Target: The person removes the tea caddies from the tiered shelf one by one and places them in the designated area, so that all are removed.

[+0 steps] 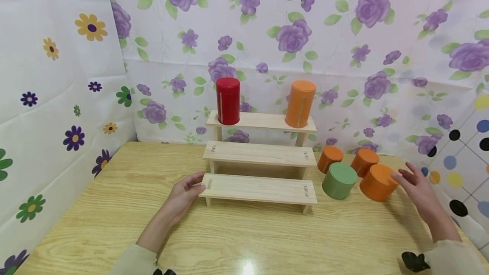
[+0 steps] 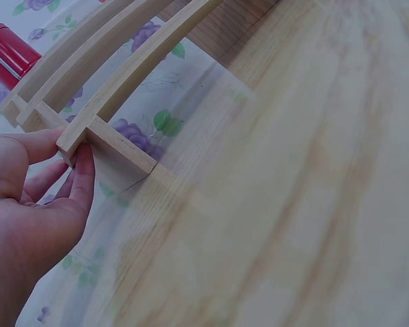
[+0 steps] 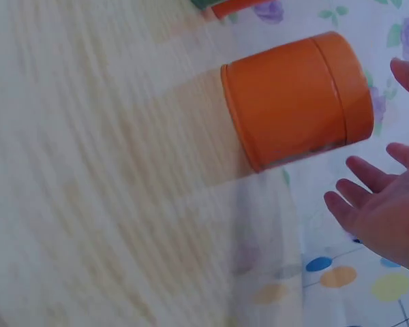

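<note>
A three-step wooden shelf [image 1: 257, 188] stands on the table. My left hand [image 1: 183, 196] pinches the left end of its lowest board, thumb on top and fingers beneath, as the left wrist view shows [image 2: 48, 184]. On the top step stand a tall red tin [image 1: 228, 102] and a tall orange tin [image 1: 300, 104]. At the right, my right hand [image 1: 420, 190] is beside a wide orange tin [image 1: 378, 183]. In the right wrist view its fingers are spread and apart from that orange tin [image 3: 293, 102].
Left of the wide orange tin is a green tin [image 1: 339, 181], with two small orange tins [image 1: 330, 160] [image 1: 364, 162] behind. Floral cloth [image 1: 259, 33] hangs behind the wooden table [image 1: 229, 237], and another patterned cloth [image 1: 68, 109] hangs at the left.
</note>
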A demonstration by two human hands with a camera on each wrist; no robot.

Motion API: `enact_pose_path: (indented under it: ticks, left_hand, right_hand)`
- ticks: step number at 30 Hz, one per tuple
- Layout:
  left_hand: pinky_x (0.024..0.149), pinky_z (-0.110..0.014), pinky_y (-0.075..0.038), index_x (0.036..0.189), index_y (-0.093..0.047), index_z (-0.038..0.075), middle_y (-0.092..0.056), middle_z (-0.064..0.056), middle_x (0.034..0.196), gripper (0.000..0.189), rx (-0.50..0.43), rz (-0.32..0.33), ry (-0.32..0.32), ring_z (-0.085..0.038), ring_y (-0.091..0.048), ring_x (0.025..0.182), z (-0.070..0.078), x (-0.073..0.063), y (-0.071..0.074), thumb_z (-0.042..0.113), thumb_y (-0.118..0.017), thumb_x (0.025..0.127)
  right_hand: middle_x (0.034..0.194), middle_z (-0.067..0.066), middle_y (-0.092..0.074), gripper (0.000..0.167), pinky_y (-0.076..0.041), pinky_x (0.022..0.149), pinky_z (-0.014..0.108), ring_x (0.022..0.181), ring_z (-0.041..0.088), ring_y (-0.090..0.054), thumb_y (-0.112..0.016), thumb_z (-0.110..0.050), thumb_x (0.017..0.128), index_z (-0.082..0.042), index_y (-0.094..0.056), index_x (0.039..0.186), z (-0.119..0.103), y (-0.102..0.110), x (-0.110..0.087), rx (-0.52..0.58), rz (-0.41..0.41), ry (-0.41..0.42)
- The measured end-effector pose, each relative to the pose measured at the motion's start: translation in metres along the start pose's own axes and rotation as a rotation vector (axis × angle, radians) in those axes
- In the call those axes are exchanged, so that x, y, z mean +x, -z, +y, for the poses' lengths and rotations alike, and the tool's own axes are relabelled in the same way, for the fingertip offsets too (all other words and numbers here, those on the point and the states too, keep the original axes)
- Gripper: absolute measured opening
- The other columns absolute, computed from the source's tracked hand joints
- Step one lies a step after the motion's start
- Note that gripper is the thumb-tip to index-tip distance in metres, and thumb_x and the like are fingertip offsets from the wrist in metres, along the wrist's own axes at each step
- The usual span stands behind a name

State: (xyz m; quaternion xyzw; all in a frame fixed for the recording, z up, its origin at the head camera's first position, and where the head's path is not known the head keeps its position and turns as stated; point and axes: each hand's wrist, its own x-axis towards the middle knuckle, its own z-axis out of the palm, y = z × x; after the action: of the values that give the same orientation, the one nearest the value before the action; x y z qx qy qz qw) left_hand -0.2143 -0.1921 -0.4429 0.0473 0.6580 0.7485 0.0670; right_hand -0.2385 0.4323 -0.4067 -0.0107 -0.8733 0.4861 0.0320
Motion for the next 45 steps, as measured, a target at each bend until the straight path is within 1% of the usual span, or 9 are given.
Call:
enact_pose_path:
  ticks: [4, 10, 13, 17, 24, 30, 36, 41, 45]
  left_hand:
    - [0.095, -0.019, -0.042, 0.144, -0.033, -0.007, -0.035, -0.022, 0.141, 0.054, -0.003, 0.002, -0.001, -0.019, -0.043, 0.118, 0.0, 0.0, 0.0, 0.001, -0.055, 0.096]
    - [0.095, -0.02, -0.042, 0.144, -0.033, -0.008, -0.035, -0.023, 0.142, 0.053, -0.013, -0.002, -0.005, -0.019, -0.044, 0.118, 0.0, 0.0, 0.0, 0.0, -0.055, 0.096]
    - [0.095, -0.02, -0.042, 0.144, -0.033, -0.008, -0.034, -0.023, 0.142, 0.053, -0.012, -0.003, -0.004, -0.019, -0.044, 0.118, 0.001, 0.0, 0.0, 0.0, -0.055, 0.096]
    - [0.096, -0.02, -0.042, 0.144, -0.033, -0.008, -0.034, -0.023, 0.142, 0.053, -0.014, -0.001, -0.004, -0.019, -0.044, 0.118, 0.001, -0.001, -0.001, 0.0, -0.055, 0.096]
    - [0.096, -0.02, -0.042, 0.144, -0.032, -0.007, -0.034, -0.022, 0.142, 0.054, 0.002, -0.007, 0.002, -0.019, -0.044, 0.118, 0.002, -0.002, 0.0, 0.002, -0.055, 0.096]
    - [0.096, -0.019, -0.041, 0.144, -0.032, -0.007, -0.033, -0.021, 0.142, 0.054, 0.011, -0.009, 0.008, -0.021, -0.042, 0.12, 0.002, -0.002, 0.0, 0.003, -0.056, 0.096]
    - [0.097, -0.019, -0.041, 0.144, -0.032, -0.007, -0.033, -0.022, 0.142, 0.054, 0.003, -0.018, -0.003, -0.021, -0.042, 0.12, 0.002, -0.002, 0.0, 0.002, -0.055, 0.096]
    - [0.097, -0.02, -0.041, 0.144, -0.032, -0.008, -0.033, -0.023, 0.142, 0.055, 0.002, -0.021, -0.003, -0.021, -0.043, 0.119, 0.002, -0.002, 0.0, 0.002, -0.056, 0.096]
    - [0.096, -0.019, -0.041, 0.144, -0.032, -0.007, -0.034, -0.022, 0.142, 0.054, 0.003, -0.01, 0.0, -0.02, -0.043, 0.119, 0.002, -0.001, 0.0, 0.002, -0.055, 0.096]
  right_hand:
    - [0.153, 0.033, -0.009, 0.08, -0.017, 0.105, 0.066, 0.139, 0.048, -0.009, -0.047, -0.042, 0.1, -0.015, 0.003, 0.156, -0.011, -0.003, 0.001, -0.054, 0.072, 0.053]
    - [0.154, 0.03, -0.014, 0.078, -0.013, 0.107, 0.064, 0.139, 0.047, -0.013, -0.051, -0.038, 0.1, -0.009, -0.006, 0.156, -0.034, -0.01, 0.003, -0.132, 0.128, 0.155]
    - [0.155, 0.027, -0.017, 0.076, -0.013, 0.109, 0.062, 0.139, 0.045, -0.014, -0.051, -0.038, 0.1, -0.01, -0.009, 0.156, -0.049, -0.015, 0.002, -0.148, 0.137, 0.186]
    - [0.156, 0.024, -0.018, 0.074, -0.015, 0.109, 0.061, 0.14, 0.042, -0.016, -0.052, -0.037, 0.1, -0.011, -0.012, 0.156, -0.071, -0.022, 0.004, -0.148, 0.122, 0.236]
    - [0.154, 0.024, -0.023, 0.073, -0.02, 0.108, 0.06, 0.138, 0.043, -0.022, -0.057, -0.03, 0.099, -0.007, -0.016, 0.155, -0.11, -0.038, 0.012, -0.147, 0.084, 0.325]
    - [0.154, 0.021, -0.024, 0.075, -0.024, 0.107, 0.059, 0.137, 0.041, -0.025, -0.06, -0.031, 0.097, -0.009, -0.017, 0.155, -0.139, -0.053, 0.017, -0.13, 0.051, 0.335]
    - [0.153, 0.024, -0.025, 0.075, -0.025, 0.104, 0.063, 0.136, 0.045, -0.026, -0.061, -0.028, 0.097, -0.006, -0.017, 0.154, -0.155, -0.065, 0.031, -0.133, -0.008, 0.365]
    - [0.153, 0.024, -0.026, 0.075, -0.026, 0.105, 0.062, 0.136, 0.044, -0.027, -0.06, -0.029, 0.097, -0.007, -0.018, 0.154, -0.169, -0.069, 0.038, -0.158, -0.046, 0.371]
    - [0.153, 0.022, -0.027, 0.074, -0.027, 0.106, 0.06, 0.137, 0.041, -0.028, -0.06, -0.031, 0.097, -0.009, -0.019, 0.155, -0.184, -0.07, 0.042, -0.127, -0.066, 0.369]
